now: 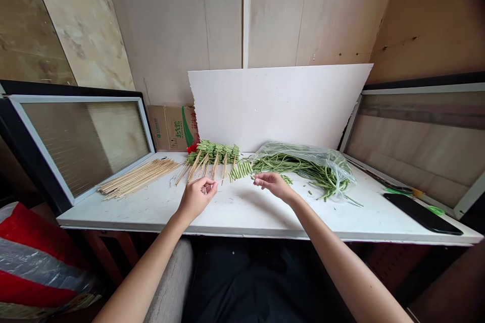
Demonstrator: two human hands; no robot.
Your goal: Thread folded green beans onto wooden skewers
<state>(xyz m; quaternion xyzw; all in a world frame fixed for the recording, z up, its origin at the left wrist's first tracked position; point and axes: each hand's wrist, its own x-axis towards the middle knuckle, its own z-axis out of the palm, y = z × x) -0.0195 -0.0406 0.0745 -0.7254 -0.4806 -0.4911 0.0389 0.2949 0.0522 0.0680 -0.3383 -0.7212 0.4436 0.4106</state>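
My left hand is closed round a thin bamboo skewer, which points to the right. Short cut pieces of green bean sit side by side along its far part. To the right of the skewer's tip, my right hand has its fingers pinched together. A small bit of green bean shows at those fingertips. Behind my left hand lies a stack of filled bean skewers, their bare stick ends facing me. More loose cut pieces lie just behind my right hand, partly hidden by it.
Bare bamboo skewers lie in a pile on the left of the white table. A clear plastic bag of long green beans lies right of centre. A black phone is near the right edge. A cardboard box and white board stand behind.
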